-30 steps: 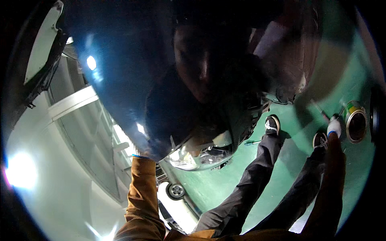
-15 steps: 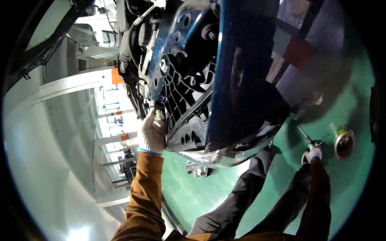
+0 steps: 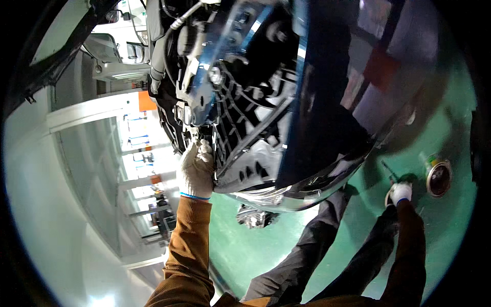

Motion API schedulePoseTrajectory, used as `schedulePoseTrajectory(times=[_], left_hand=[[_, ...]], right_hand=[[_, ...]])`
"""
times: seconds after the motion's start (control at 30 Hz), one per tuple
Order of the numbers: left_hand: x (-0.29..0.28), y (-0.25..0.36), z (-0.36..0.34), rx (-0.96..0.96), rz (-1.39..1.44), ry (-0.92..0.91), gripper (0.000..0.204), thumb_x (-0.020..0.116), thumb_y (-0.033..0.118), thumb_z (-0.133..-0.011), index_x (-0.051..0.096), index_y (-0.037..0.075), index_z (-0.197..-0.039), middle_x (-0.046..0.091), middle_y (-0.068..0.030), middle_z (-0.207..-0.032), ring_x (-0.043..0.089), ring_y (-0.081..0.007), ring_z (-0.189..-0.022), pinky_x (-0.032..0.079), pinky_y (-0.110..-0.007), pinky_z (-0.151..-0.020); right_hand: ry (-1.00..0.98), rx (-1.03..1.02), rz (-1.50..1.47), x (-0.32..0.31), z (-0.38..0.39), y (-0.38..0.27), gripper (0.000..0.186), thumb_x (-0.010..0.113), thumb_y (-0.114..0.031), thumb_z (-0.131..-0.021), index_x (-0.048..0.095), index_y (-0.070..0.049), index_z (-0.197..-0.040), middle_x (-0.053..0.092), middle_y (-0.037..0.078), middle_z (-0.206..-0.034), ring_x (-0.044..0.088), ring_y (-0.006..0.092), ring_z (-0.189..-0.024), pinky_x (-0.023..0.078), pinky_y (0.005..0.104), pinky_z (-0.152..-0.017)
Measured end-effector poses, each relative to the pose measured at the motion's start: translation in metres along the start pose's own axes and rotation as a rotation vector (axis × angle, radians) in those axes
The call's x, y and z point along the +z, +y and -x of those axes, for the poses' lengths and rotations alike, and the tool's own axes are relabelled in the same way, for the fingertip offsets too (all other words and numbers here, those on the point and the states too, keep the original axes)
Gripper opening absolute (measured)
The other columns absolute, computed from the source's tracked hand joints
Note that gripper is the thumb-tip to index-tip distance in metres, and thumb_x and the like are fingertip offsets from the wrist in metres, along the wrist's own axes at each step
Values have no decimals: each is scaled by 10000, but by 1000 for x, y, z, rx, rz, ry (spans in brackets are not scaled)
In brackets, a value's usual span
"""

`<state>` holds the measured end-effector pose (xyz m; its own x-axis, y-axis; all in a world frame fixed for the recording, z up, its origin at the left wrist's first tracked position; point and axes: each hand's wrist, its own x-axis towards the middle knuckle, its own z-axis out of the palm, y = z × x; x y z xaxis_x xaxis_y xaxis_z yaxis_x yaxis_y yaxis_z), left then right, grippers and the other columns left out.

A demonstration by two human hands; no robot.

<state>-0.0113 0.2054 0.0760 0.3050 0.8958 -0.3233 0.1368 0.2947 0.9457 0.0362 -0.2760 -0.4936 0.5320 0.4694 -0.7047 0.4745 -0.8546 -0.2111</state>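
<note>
My left hand (image 3: 196, 166), in a white knit glove, is closed at the front edge of the open engine bay, beside a black ribbed plastic panel (image 3: 230, 138). Its fingertips pinch at a spot just below a metal bracket; what they hold is hidden. Far out to the right and low, my right hand (image 3: 400, 193), also gloved, is wrapped round a dark hand tool (image 3: 389, 171) with a long thin shaft pointing up and left. Blur hides the tool's exact kind. Between the hands bulges the car's dark blue body panel (image 3: 327, 117), with a clear headlight (image 3: 266, 197) at its lower edge.
On the green floor (image 3: 230, 266) stands a round open can (image 3: 439, 179), right of my right hand. A silvery part (image 3: 253, 217) lies below the headlight. My legs (image 3: 291, 256) are close to the car's front. A raised dark panel (image 3: 51, 66) overhangs at upper left.
The blue panel and ribbed panel sit farther right in the picture and look blurred. My left hand keeps its pinch at the same spot. My right hand has turned slightly with the tool.
</note>
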Motion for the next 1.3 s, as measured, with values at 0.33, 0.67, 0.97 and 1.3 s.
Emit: schedulePoseTrajectory(times=[0.33,0.67,0.97,1.3], left_hand=[[-37,2,-8,-103,409,-113,312,578,53,-1061,607,-20,-1363,707,-123,-1212,696,-222,-1057,609,-306,-904],[-32,2,1,-425,982,-155,330,652,122,-1033,626,-68,-1302,685,-252,-1242,706,-401,-1153,620,-495,-1003],[-43,-21,9,-170,1203,-363,458,510,70,-1066,476,-89,-1495,608,-206,-1441,608,-312,-1328,528,-432,-1125],[-32,-18,8,-393,1099,-152,417,619,12,-1054,545,-35,-1462,641,-171,-1416,617,-219,-1328,488,-323,-1131]], right_hand=[[-2,-11,-636,-157,190,-23,345,749,-165,-835,662,-44,-1146,742,177,-1139,704,375,-1097,555,449,-963],[22,-48,-674,-571,386,-217,400,708,-69,-942,620,67,-1308,705,86,-984,611,93,-786,517,271,-697],[275,-525,342,-692,335,-521,409,812,-196,-932,681,10,-1260,750,143,-1000,628,167,-661,536,293,-650],[59,-732,880,-701,299,-617,451,836,-137,-855,666,-59,-1266,713,127,-908,675,308,-746,556,413,-704]])
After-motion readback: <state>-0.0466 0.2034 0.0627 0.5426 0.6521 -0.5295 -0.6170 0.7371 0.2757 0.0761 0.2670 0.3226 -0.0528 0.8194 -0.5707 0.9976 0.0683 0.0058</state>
